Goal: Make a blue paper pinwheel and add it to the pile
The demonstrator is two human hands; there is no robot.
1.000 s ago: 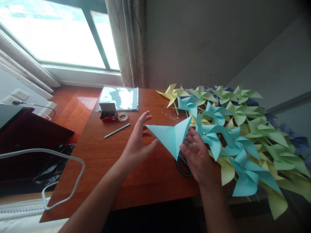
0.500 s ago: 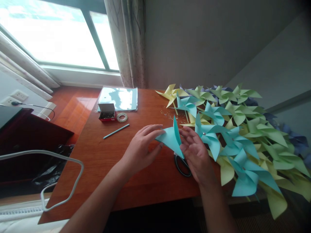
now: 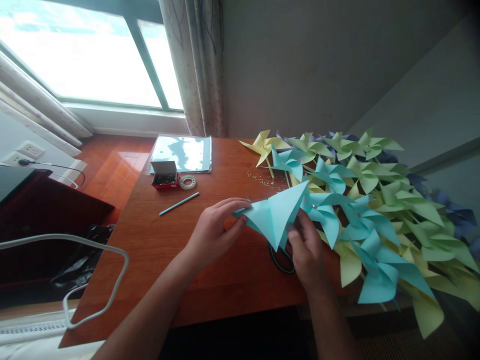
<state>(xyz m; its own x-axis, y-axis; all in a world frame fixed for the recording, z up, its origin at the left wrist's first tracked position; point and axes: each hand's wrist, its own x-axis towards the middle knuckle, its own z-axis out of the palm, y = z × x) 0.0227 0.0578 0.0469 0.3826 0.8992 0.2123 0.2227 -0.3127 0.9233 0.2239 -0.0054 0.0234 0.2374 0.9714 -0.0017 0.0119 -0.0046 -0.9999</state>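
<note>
Above the table, a folded sheet of turquoise paper is held between my two hands. My left hand pinches its left corner between thumb and fingers. On the other side, my right hand grips the right edge, thumb in front and fingers partly hidden behind the paper. Beneath the paper and beside my right hand lie scissors, with only part of the dark handle showing. A thin light-blue stick rests on the table to the left of my hands.
Many finished pinwheels, such as a blue one, cover the right side. A small open box, a tape roll and a plastic-wrapped paper pack are at the back left. Tiny bits lie scattered on the wooden table.
The turquoise paper has opened out from its upright fold and its right part has swung rightward. My right hand's fingers have closed on that edge; my left hand keeps its corner.
</note>
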